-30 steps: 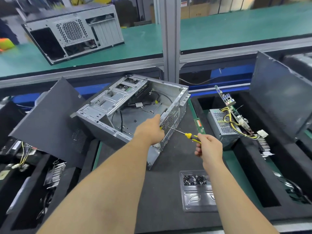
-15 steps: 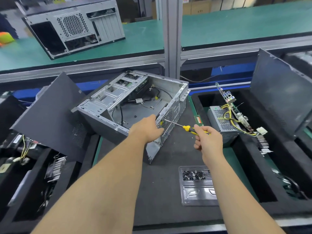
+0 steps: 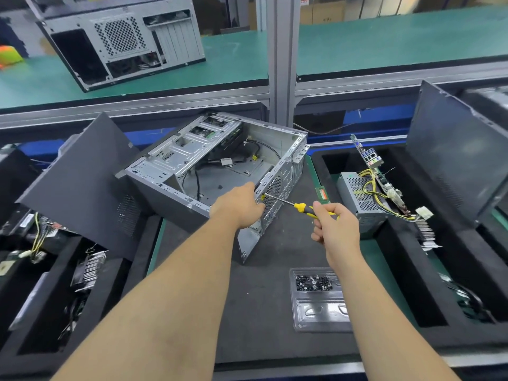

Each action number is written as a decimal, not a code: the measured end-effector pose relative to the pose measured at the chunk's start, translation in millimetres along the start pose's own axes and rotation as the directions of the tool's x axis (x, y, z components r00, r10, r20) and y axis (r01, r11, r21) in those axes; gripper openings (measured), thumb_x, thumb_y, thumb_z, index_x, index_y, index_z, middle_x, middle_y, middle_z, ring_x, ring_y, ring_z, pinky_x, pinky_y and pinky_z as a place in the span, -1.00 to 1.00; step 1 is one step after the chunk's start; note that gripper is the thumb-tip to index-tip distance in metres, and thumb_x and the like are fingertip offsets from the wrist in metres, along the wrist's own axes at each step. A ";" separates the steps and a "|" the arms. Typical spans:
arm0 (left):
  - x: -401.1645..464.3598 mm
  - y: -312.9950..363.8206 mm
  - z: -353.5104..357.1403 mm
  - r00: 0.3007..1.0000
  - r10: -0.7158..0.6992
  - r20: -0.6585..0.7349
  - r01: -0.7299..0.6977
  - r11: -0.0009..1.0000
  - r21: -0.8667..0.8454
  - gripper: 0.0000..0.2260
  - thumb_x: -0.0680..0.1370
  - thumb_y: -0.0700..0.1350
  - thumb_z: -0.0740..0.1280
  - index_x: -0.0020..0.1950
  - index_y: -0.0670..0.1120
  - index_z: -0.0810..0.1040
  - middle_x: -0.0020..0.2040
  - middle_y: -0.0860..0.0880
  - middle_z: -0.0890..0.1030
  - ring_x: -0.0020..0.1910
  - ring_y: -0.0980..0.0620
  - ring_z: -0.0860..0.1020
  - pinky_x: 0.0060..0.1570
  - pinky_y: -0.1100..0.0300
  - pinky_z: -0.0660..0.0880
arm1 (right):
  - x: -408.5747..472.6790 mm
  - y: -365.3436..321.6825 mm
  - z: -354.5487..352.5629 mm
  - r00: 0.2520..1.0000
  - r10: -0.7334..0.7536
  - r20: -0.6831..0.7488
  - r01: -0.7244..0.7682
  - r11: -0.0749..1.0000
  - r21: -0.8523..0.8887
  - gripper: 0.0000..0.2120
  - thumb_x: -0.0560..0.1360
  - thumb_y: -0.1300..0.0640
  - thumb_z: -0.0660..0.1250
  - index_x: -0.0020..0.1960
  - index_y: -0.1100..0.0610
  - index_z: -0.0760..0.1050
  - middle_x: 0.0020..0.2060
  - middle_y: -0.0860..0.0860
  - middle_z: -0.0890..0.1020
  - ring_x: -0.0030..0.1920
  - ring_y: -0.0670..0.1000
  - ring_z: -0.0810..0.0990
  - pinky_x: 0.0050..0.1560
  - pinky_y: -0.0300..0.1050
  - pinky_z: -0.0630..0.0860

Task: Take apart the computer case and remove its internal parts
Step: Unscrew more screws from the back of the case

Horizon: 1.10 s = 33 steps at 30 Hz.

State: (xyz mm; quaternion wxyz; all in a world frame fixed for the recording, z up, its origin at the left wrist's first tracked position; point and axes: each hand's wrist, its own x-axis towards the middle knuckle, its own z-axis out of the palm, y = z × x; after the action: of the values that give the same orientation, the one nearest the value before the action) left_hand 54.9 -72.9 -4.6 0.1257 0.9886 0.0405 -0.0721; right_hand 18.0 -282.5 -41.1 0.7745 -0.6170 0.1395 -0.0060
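— How many cases do you count from where you stand?

— Two. One open computer case lies tilted on the dark mat of the near worktop, open side up, with loose cables in its floor. A second case sits on the green shelf behind, well apart.

— And the hands?

— Two bare ones. The left hand curls over the case's near corner, fingers wrapped on the perforated rear panel. The right hand has a closed grip round the yellow handle of one screwdriver.

— Where is the case from that grip?

— Just to its left and a little farther away. The screwdriver's shaft bridges the gap; its tip meets the rear panel right beside the left hand's fingers.

— Anything else out?

— One clear plastic tray near the front edge, with a heap of dark screws in its back compartment. One grey power supply with yellow wires sits in the foam bin to the right, a circuit board leaning above it. One memory stick lies between the case and the power supply. Two dark side panels lean up, one left, one right.
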 end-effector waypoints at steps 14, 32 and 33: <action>1.1 -1.6 0.4 1.000 -0.011 0.008 0.011 1.000 -0.011 -0.76 0.60 0.15 0.25 -0.01 0.01 0.31 -0.13 -0.01 0.48 -0.07 -0.18 0.53 -0.07 -0.02 0.49 | -16.5 -9.3 1.4 0.947 -0.311 0.077 0.320 0.896 -0.309 -0.87 0.53 -0.01 0.39 -0.19 -0.07 0.53 -0.34 -0.03 0.58 -0.30 0.14 0.54 -0.21 0.04 0.50; 3.0 -2.0 1.3 1.000 -0.025 0.005 0.025 1.000 -0.018 -0.73 0.59 0.18 0.25 -0.10 0.03 0.27 -0.18 0.04 0.44 -0.10 -0.17 0.51 -0.14 0.02 0.42 | -12.1 -8.3 -2.0 0.969 -0.248 0.017 0.245 0.939 -0.242 -0.84 0.54 0.02 0.39 -0.20 0.01 0.53 -0.38 0.10 0.59 -0.40 0.05 0.41 -0.30 0.00 0.40; 2.8 -2.3 1.2 1.000 -0.027 0.006 0.027 0.999 -0.018 -0.73 0.59 0.18 0.25 -0.09 0.04 0.29 -0.17 0.04 0.44 -0.09 -0.17 0.51 -0.14 0.02 0.43 | -11.8 -6.6 -1.2 0.970 -0.241 0.022 0.240 0.942 -0.236 -0.84 0.54 0.03 0.39 -0.19 0.04 0.53 -0.41 0.06 0.57 -0.42 0.04 0.40 -0.32 -0.02 0.39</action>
State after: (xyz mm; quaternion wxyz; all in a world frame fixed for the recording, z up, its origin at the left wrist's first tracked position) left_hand 57.3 -70.8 -6.7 0.1340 0.9865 0.0541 -0.0764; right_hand 7.5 -283.1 -32.6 0.6884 -0.7172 0.0655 -0.0858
